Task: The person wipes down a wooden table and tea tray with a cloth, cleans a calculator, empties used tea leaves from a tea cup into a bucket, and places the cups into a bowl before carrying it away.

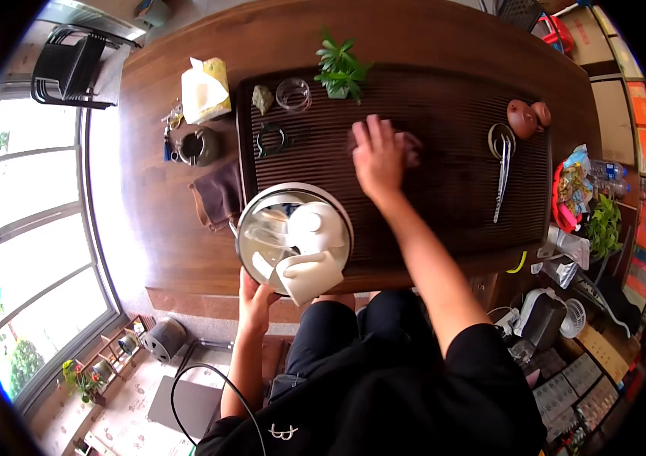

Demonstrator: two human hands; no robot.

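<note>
My left hand [256,298] grips the lower side of a round pot [241,242] at the near edge of the tea tray [444,251]. Inside the pot sit a white lidded teapot [315,226], a white pitcher [310,278] tilted over the rim, and clear glassware [268,230]. My right hand [378,156] lies over a crumpled dark brown cloth [412,150], pressing it against the ribbed surface of the tray; the hand covers part of the cloth. Its fingers are a little blurred.
On the tray stand a green plant [340,68], a glass dish [294,96], a stone [262,99], a dark ring-shaped piece [270,141], metal tongs [503,178] and a clay teapot [522,118]. Left of it are a tissue box [206,91], a dark pot [198,146] and a folded cloth [216,194].
</note>
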